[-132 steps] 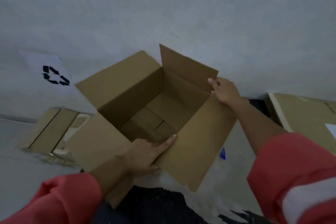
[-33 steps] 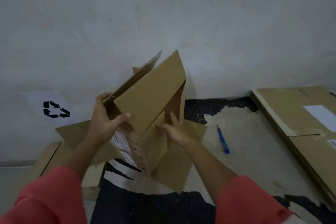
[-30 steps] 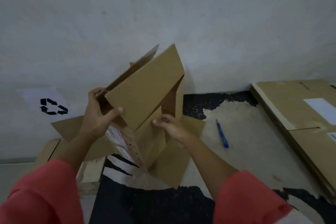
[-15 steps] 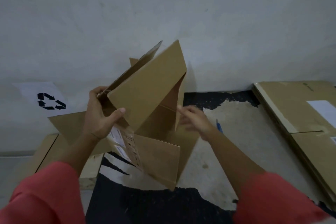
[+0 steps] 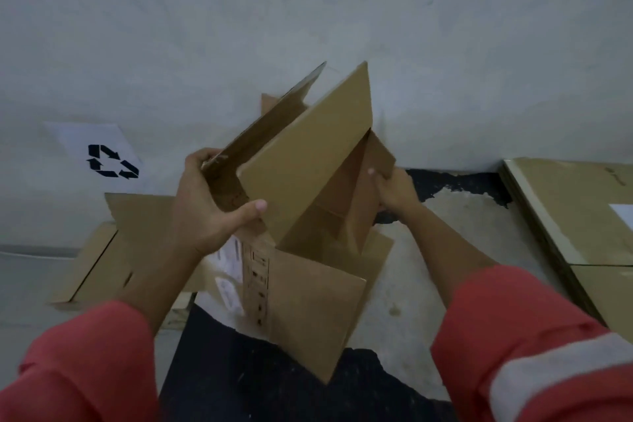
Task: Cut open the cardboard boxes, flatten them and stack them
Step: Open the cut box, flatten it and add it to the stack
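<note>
both arms out — left hand (image 5: pixel 209 202) & right hand (image 5: pixel 394 190) each grasping cardboard box (image 5: pixel 301 164) flaps.

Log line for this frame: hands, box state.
left hand grips box | right hand grips flap | box part-collapsed, not flat

A brown cardboard box (image 5: pixel 308 161), half-collapsed with flaps splayed, stands tilted at centre; flattened cardboard (image 5: pixel 96 267) lies left, a flat stack (image 5: pixel 582 209) right.
</note>
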